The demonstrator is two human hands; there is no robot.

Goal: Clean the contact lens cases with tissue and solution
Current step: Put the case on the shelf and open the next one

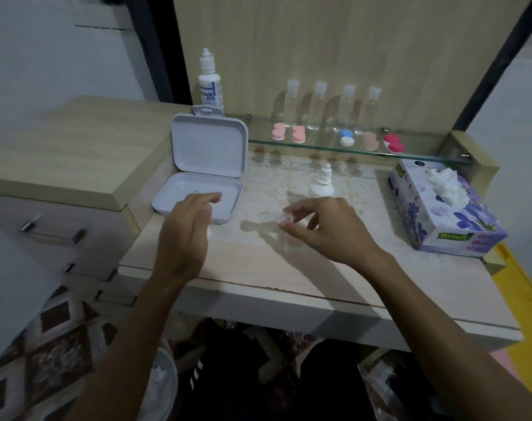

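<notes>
A small clear piece [286, 216] pinched at the right hand's [328, 226] fingertips is too blurred to be identified. The solution bottle's [210, 82] label is partly hidden by the open white box's [209, 147] lid. Both forearms are cut off by the lower edge.

The right hand [325, 226] pinches a small clear lens case [286, 218] above the desk [289, 268]; the left hand [185, 229] hovers, fingers spread, over the open white box [204, 177].

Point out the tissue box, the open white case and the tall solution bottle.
tissue box [459, 226]: head view, front side panel.
open white case [209, 144]: head view, raised lid.
tall solution bottle [210, 89]: head view, label.
</notes>
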